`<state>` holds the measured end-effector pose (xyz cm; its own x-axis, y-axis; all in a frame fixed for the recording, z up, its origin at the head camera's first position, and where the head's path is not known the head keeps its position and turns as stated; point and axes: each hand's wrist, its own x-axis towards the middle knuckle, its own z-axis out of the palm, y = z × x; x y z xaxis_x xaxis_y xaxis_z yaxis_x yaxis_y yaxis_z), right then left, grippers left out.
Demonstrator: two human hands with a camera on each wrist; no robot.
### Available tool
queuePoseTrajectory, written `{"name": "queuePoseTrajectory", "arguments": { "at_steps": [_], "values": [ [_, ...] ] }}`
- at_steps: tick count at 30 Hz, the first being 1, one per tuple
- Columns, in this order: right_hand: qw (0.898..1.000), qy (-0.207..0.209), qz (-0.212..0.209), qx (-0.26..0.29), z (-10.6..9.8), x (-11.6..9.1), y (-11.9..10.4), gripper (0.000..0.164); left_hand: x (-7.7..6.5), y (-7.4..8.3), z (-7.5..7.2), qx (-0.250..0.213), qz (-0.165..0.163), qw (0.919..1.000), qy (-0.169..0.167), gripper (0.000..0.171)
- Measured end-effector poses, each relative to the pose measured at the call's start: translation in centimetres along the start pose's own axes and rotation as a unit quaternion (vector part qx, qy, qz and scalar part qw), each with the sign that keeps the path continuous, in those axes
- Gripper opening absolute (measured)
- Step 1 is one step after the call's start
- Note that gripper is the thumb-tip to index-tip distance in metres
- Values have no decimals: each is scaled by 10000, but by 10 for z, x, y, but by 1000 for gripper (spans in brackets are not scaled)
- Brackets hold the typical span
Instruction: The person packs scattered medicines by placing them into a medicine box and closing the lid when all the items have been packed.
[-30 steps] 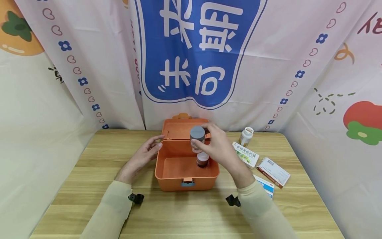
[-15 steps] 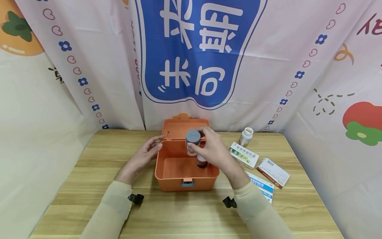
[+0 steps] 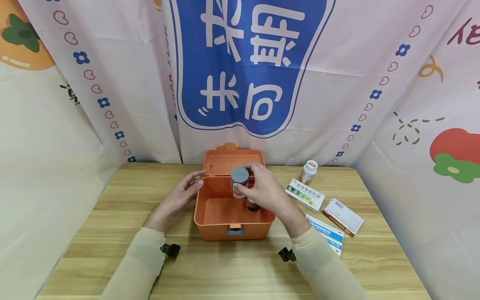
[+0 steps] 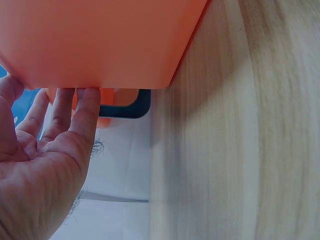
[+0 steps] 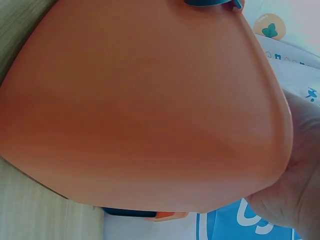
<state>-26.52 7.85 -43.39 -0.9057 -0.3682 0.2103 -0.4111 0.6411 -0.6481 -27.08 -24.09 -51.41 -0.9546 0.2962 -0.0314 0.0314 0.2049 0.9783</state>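
A bottle with a grey cap hangs upright over the orange box, gripped by my right hand between thumb and fingers. Below it, inside the box on the right, stands a brown bottle with a pale cap, partly hidden by that hand. My left hand touches the box's back left corner with fairly straight fingers, which the left wrist view shows against the outer wall. The lid is tipped back. In the right wrist view the box wall hides the held bottle and my fingertips.
On the table's right side a white pill bottle stands behind a green-and-white medicine box. A white box with a red-brown edge and a blue-and-white box lie nearer. Printed cloth hangs behind the table.
My right hand has moved left and slightly toward me with the grey-capped bottle, uncovering more of the blue-and-white box. The left hand has stayed at the box.
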Motion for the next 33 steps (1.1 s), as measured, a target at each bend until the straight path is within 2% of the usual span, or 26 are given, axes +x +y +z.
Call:
{"name": "queuePoseTrajectory", "arguments": {
  "at_steps": [33],
  "values": [
    [9993, -360, 6, -120, 17, 2, 10, 53, -1, 0, -2, 23, -49, 10000, 14, 59]
  ]
}}
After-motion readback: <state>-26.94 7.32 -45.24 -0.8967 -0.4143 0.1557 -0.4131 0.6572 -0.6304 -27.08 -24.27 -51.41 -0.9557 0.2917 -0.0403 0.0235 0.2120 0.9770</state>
